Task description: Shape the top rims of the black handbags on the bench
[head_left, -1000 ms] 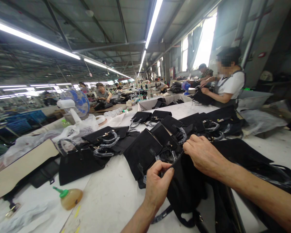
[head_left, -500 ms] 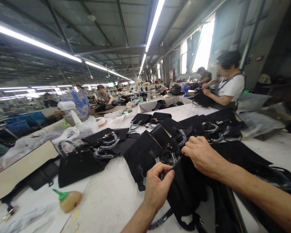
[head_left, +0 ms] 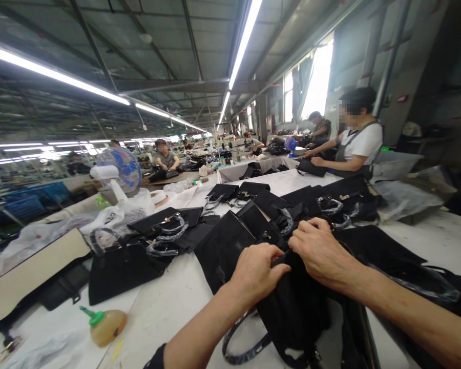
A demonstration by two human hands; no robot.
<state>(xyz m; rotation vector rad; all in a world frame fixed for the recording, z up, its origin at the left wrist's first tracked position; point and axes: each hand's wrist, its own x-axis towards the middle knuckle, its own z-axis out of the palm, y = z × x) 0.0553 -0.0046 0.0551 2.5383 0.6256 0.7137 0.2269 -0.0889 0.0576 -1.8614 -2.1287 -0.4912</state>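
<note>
The left hand (head_left: 259,271) is sitting higher and further right than it was a moment ago, so it is now almost touching the right hand (head_left: 318,251). The view is also tipping down a little.

Both hands are curling their fingers over the top edge of the black bag (head_left: 292,312) and gripping it. The fingertips are hiding behind the edge, so how hard they are squeezing is not showing. The bag is lying on the white table (head_left: 176,312) right in front of the person, sagging toward the near edge.

The bag is looking soft and floppy, and it is bending where the hands are pressing. It is probably light, and its fuzzy cloth is likely not slippery. The firm top edge is looking like the best place to hold. Its handle (head_left: 246,348) is hanging in a loop below, and its shiny wrap is probably slick.

Further out, other black bags (head_left: 230,241) are lying in a crowded row. A glue bottle (head_left: 103,324) is lying on its side to the left. A fan (head_left: 121,169) is standing behind some plastic bags (head_left: 115,215). A co-worker (head_left: 359,143) is working at the far end.
</note>
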